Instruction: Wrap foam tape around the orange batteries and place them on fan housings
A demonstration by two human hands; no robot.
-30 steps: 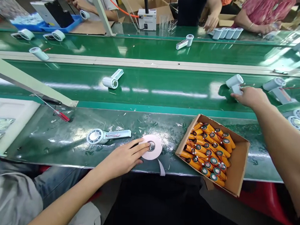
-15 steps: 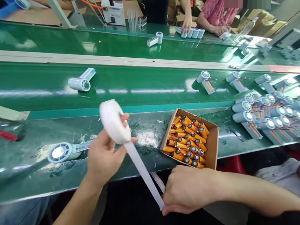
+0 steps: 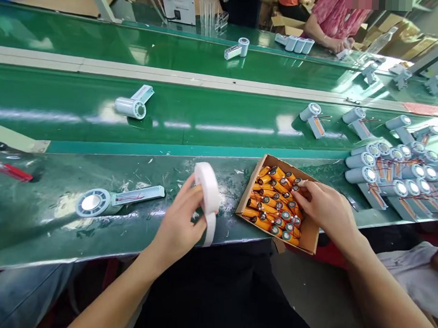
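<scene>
My left hand (image 3: 184,213) is closed around a roll of white tape (image 3: 208,185) held on edge above the bench, with a short loose strip hanging below it. My right hand (image 3: 324,207) reaches over the right side of a cardboard box (image 3: 312,236). Its thumb and fingertips pinch the end of an orange battery (image 3: 294,181) at the box's upper right. Several wired orange batteries (image 3: 268,200) fill the box in rows. Left of the tape, a light-blue handheld fan housing (image 3: 94,203) lies on the bench, its handle open and red wires showing.
Many fan housings (image 3: 396,174) are piled on the right of the bench. On the green conveyor (image 3: 207,110) lie more, including one fan housing (image 3: 130,106) at left. A red-handled tool (image 3: 13,170) lies far left. Across the line, a person in a pink top (image 3: 332,24) works.
My right hand has let go of the tape strip and moved up and right into the battery box. My left hand has shifted right with the roll and turned it on edge.
</scene>
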